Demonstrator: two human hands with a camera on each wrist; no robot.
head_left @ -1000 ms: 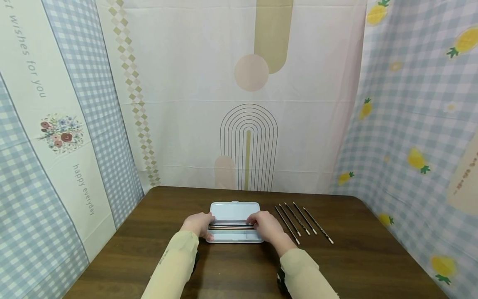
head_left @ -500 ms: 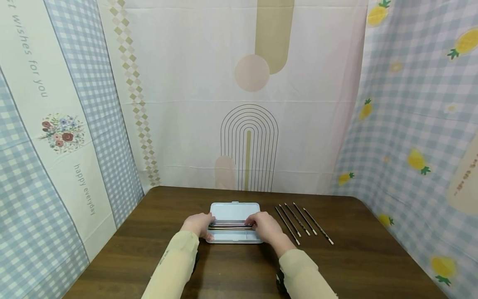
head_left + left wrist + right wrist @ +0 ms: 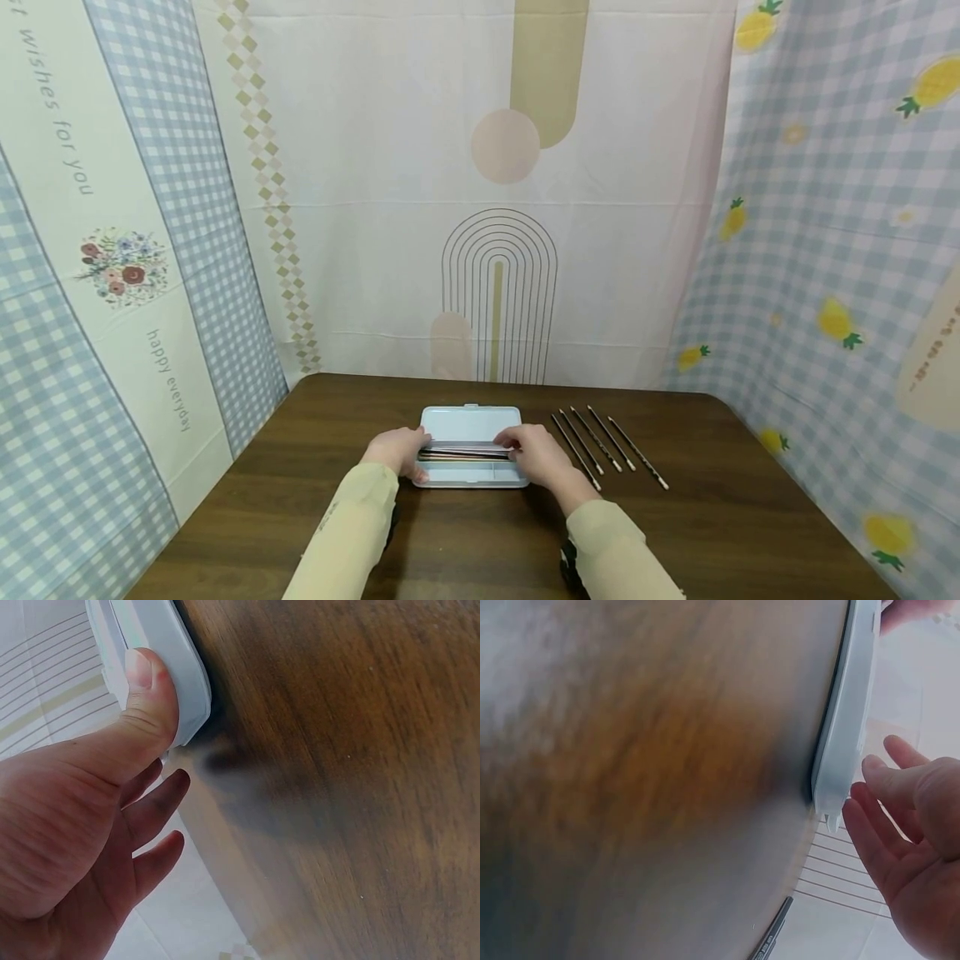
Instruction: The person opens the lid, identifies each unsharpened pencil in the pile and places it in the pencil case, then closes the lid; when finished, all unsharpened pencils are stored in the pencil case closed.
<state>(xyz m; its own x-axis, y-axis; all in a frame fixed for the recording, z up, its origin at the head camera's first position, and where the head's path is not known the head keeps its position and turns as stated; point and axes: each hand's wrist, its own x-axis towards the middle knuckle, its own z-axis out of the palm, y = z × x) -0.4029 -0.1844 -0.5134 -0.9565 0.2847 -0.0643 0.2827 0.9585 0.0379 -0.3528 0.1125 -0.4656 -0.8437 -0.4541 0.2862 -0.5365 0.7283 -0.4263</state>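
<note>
A pale blue pencil case (image 3: 457,477) lies open on the table with its lid (image 3: 471,423) folded back. Several thin pencils (image 3: 465,456) lie crosswise in it, dark and coloured. My left hand (image 3: 395,452) grips the case's left end; in the left wrist view its thumb (image 3: 139,671) presses on the end and other fingers sit behind. Over the right end of the pencils is my right hand (image 3: 534,454), fingertips right at them. In the right wrist view this hand has loosely bent fingers, with a gap beside the case's edge (image 3: 847,742).
Several dark pencils with white ends (image 3: 596,446) lie slanted on the brown wooden table (image 3: 465,542), right of the case. Patterned cloths (image 3: 375,167) hang behind the table and along both sides.
The right hand's fingertips shift slightly over the pencils, and the pencils in the case lie a little differently. The left hand and case stay in place.
</note>
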